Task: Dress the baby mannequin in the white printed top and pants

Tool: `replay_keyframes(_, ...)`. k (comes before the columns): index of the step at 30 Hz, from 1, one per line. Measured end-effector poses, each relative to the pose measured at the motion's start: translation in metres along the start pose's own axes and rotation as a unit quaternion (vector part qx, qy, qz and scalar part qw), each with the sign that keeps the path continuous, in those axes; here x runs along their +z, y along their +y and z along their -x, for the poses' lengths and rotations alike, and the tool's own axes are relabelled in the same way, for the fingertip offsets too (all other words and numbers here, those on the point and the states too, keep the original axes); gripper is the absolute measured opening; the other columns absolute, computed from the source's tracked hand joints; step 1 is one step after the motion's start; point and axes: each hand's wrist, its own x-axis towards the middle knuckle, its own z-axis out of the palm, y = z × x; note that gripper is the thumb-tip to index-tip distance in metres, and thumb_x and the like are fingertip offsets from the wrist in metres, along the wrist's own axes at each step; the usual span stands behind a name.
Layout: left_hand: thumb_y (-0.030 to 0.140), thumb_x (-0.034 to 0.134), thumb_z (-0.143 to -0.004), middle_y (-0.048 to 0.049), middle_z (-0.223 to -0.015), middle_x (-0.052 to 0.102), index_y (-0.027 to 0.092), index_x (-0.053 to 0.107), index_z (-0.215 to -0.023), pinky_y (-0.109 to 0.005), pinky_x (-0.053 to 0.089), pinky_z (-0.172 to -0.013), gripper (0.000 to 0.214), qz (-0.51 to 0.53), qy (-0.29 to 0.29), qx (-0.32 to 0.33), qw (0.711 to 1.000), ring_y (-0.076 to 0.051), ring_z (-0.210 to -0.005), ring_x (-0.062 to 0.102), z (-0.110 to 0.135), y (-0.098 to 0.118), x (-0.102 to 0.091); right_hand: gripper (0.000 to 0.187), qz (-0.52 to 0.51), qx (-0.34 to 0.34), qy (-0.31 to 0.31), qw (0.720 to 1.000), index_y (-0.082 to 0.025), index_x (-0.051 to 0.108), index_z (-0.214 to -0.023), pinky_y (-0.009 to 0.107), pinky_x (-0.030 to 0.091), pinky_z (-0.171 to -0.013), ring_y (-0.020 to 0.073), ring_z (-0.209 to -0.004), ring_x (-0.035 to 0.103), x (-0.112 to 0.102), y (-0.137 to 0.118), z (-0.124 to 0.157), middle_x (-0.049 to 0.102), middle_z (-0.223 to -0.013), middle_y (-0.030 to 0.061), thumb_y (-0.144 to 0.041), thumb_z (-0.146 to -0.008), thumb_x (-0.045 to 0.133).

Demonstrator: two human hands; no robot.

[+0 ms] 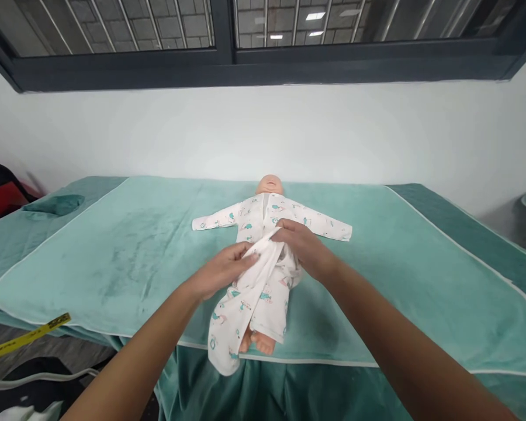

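Observation:
A baby doll (269,185) lies on its back on a teal blanket (127,251), head toward the wall. It wears a white printed sleepsuit (263,298), its sleeves spread out and its bare feet (258,341) showing near the blanket's front edge. My left hand (221,270) pinches the loose front flap of the sleepsuit at the doll's waist. My right hand (301,244) lies on the doll's belly with its fingers closed on the same flap's upper edge.
The blanket covers a table against a white wall under a dark-framed window. A small teal pillow (55,204) lies at the far left, beside a red and black object (0,193). A yellow tape (24,337) and a cable sit low on the left.

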Motion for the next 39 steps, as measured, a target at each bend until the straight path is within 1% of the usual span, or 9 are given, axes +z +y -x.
replay_keyframes(3,0.043,0.075,-0.073,-0.0019,-0.073,0.062,0.014,0.066,-0.083,-0.023,0.039,-0.055,0.031,-0.01,-0.076,-0.031,0.997,-0.013,-0.062,0.053,0.0,0.001,0.0,0.02,-0.062,0.037,-0.013,0.997,-0.02,0.048,-0.072,0.024,0.034,-0.053,0.0104,-0.058,0.043,0.003,0.0,0.0,0.045,-0.064,-0.0056,-0.034,-0.074,0.063)
replay_keyframes(8,0.038,0.073,-0.078,-0.0055,-0.079,0.069,0.014,0.066,-0.093,-0.027,0.048,-0.066,0.029,0.171,0.035,0.019,0.985,-0.017,-0.07,0.063,-0.014,-0.004,0.006,0.028,-0.02,0.052,-0.151,0.987,-0.018,0.061,-0.09,0.024,0.044,-0.058,0.014,-0.069,0.058,0.008,-0.004,0.005,0.063,-0.081,0.0004,-0.037,-0.073,0.071)
replay_keyframes(11,0.04,0.071,-0.079,-0.0082,-0.081,0.071,0.013,0.066,-0.096,-0.03,0.051,-0.066,0.032,0.221,0.044,-0.003,0.974,-0.019,-0.068,0.065,-0.018,-0.008,0.01,0.028,0.075,0.053,-0.216,0.972,-0.018,0.065,-0.094,0.022,0.042,-0.053,0.0123,-0.062,0.057,0.009,-0.003,0.005,0.063,-0.073,-0.0012,-0.033,-0.071,0.073)
replay_keyframes(14,0.044,0.069,-0.081,-0.0094,-0.084,0.073,0.013,0.066,-0.1,-0.032,0.052,-0.068,0.036,0.229,0.045,-0.027,0.972,-0.02,-0.068,0.066,-0.016,-0.009,0.01,0.02,0.091,0.061,-0.204,0.973,-0.016,0.067,-0.087,0.024,0.045,-0.058,0.0125,-0.06,0.058,0.008,0.003,0.002,0.064,-0.067,-0.0014,-0.027,-0.071,0.071)
replay_keyframes(19,0.042,0.075,-0.076,-0.009,-0.094,0.074,0.015,0.069,-0.106,-0.03,0.052,-0.073,0.041,0.126,-0.015,-0.071,0.989,-0.022,-0.083,0.068,-0.006,-0.007,0.0,0.027,-0.128,0.06,-0.107,0.984,-0.017,0.068,-0.096,0.026,0.049,-0.063,0.0159,-0.07,0.063,0.006,0.012,-0.001,0.07,-0.08,0.0021,-0.026,-0.071,0.071)
replay_keyframes(22,0.033,0.081,-0.071,-0.0096,-0.097,0.074,0.014,0.071,-0.104,-0.03,0.051,-0.076,0.04,0.11,-0.056,-0.067,0.99,-0.023,-0.087,0.068,-0.006,-0.008,-0.002,0.034,-0.161,0.055,-0.102,0.98,-0.018,0.068,-0.104,0.029,0.051,-0.068,0.0191,-0.079,0.065,0.007,0.013,0.0,0.072,-0.088,0.0042,-0.032,-0.073,0.073)
replay_keyframes(30,0.046,0.073,-0.076,-0.0088,-0.086,0.074,0.013,0.068,-0.104,-0.029,0.051,-0.067,0.043,0.208,0.083,-0.029,0.974,-0.02,-0.073,0.067,-0.009,-0.021,0.007,0.042,0.037,0.064,-0.272,0.959,-0.02,0.068,-0.109,0.035,0.051,-0.087,0.0245,-0.102,0.065,0.007,0.008,0.006,0.071,-0.108,0.0047,-0.037,-0.071,0.078)
replay_keyframes(36,0.049,0.072,-0.076,-0.0036,-0.072,0.071,0.017,0.063,-0.121,-0.029,0.048,-0.057,0.056,0.201,0.17,-0.064,0.962,-0.02,-0.06,0.064,0.027,-0.013,0.036,0.023,0.112,-0.011,-0.204,0.972,-0.018,0.065,-0.097,0.03,0.047,-0.076,0.0203,-0.089,0.063,0.01,0.015,0.007,0.069,-0.094,0.0022,-0.036,-0.082,0.063)
replay_keyframes(39,0.053,0.067,-0.079,-0.0034,-0.07,0.07,0.021,0.058,-0.129,-0.031,0.048,-0.055,0.06,0.232,0.226,-0.1,0.941,-0.021,-0.058,0.064,0.058,-0.024,0.063,0.012,0.232,-0.069,-0.184,0.953,-0.019,0.061,-0.083,0.028,0.042,-0.072,0.0175,-0.082,0.059,0.013,0.02,0.008,0.066,-0.088,0.0004,-0.027,-0.076,0.065)
